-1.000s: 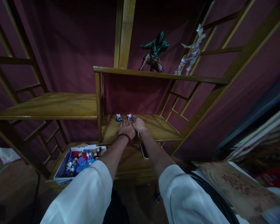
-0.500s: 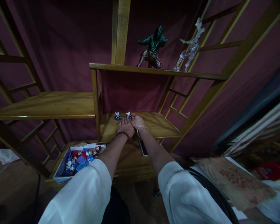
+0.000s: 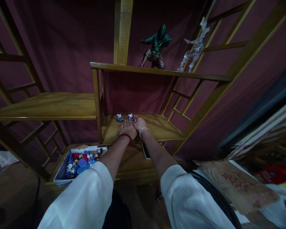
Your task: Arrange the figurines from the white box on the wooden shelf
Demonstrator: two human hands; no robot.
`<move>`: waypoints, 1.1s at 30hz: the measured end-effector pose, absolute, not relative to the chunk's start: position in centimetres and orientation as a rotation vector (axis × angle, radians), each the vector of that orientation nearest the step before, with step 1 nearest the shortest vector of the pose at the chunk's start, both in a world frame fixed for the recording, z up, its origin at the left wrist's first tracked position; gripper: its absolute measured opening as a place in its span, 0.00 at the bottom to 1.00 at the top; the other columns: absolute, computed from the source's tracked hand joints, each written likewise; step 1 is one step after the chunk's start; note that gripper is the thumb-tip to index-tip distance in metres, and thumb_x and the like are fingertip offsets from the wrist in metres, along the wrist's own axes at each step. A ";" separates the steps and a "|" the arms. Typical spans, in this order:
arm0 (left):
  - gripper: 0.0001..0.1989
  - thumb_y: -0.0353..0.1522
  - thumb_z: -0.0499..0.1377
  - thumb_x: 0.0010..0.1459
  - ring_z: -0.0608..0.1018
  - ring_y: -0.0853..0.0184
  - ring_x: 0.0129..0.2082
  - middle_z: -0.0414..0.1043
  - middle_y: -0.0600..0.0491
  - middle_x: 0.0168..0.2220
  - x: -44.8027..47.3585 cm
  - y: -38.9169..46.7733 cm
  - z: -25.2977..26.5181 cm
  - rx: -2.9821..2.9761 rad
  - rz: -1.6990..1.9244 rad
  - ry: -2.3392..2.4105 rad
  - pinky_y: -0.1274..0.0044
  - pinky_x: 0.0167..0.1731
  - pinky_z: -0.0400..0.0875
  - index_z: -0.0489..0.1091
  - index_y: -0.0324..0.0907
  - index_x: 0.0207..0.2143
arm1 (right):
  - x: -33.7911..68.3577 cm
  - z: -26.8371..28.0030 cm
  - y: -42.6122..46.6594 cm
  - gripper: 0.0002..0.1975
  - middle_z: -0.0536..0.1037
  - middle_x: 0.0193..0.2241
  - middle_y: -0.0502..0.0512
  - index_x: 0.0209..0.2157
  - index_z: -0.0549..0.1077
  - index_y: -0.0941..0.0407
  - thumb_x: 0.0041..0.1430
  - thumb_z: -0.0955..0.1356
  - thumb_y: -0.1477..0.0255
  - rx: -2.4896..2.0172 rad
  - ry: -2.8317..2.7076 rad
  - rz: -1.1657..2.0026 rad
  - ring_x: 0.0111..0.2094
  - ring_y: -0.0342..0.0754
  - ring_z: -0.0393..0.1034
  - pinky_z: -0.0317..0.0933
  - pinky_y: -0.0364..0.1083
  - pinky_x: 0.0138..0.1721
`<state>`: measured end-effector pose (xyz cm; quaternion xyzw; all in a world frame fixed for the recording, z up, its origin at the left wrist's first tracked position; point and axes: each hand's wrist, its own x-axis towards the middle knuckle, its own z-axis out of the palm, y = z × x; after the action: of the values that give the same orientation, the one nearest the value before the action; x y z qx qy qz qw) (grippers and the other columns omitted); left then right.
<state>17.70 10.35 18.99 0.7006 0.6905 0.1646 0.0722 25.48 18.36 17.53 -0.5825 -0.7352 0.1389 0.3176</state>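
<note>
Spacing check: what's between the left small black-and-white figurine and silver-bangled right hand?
Head view: a second small black-and-white figurine on the brown wooden shelf, the left hand just in front.

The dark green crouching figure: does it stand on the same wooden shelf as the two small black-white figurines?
No, the crouching figure stands on the shelf above the small figurines.

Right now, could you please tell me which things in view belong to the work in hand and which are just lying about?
Seemingly in use: right-side white-headed figurine, beside the right hand; left-side white-headed figurine; probably the box of figurines.

Apparently just about: smartphone; green hooded statuette; clear deer-like figurine.
</note>
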 end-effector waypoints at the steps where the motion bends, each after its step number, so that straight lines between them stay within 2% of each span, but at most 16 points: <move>1: 0.29 0.30 0.41 0.53 0.48 0.60 0.59 0.45 0.40 0.60 17.7 10.3 19.0 2.103 0.493 2.072 0.69 0.56 0.42 0.46 0.25 0.57 | 25.5 17.5 18.4 0.18 0.74 0.41 0.52 0.45 0.68 0.53 0.49 0.66 0.72 -1.528 -1.935 0.369 0.41 0.42 0.69 0.60 0.37 0.41; 18: 0.28 0.29 0.41 0.53 0.48 0.60 0.60 0.45 0.40 0.59 17.6 10.3 19.1 2.093 0.516 2.047 0.66 0.55 0.43 0.47 0.28 0.57 | 25.5 18.1 18.1 0.18 0.75 0.40 0.51 0.44 0.68 0.53 0.49 0.66 0.71 -1.573 -1.940 0.357 0.41 0.43 0.69 0.60 0.38 0.41; 26: 0.28 0.30 0.40 0.54 0.49 0.60 0.59 0.46 0.41 0.59 17.6 10.3 19.0 2.103 0.522 2.059 0.68 0.56 0.43 0.47 0.26 0.57 | 25.5 18.3 17.8 0.16 0.74 0.41 0.52 0.43 0.69 0.53 0.49 0.65 0.71 -1.571 -1.993 0.271 0.42 0.45 0.68 0.60 0.38 0.41; 33: 0.28 0.30 0.41 0.54 0.50 0.60 0.59 0.47 0.40 0.59 17.6 10.2 19.0 2.095 0.536 2.064 0.69 0.56 0.43 0.48 0.27 0.56 | 25.5 18.3 17.5 0.20 0.74 0.41 0.53 0.47 0.66 0.53 0.49 0.66 0.71 -1.609 -1.972 0.264 0.42 0.45 0.68 0.60 0.39 0.40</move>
<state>17.63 10.24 19.00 0.6989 0.6884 0.1787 0.0760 25.47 17.54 18.32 -0.6023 -0.7382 0.0990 0.2872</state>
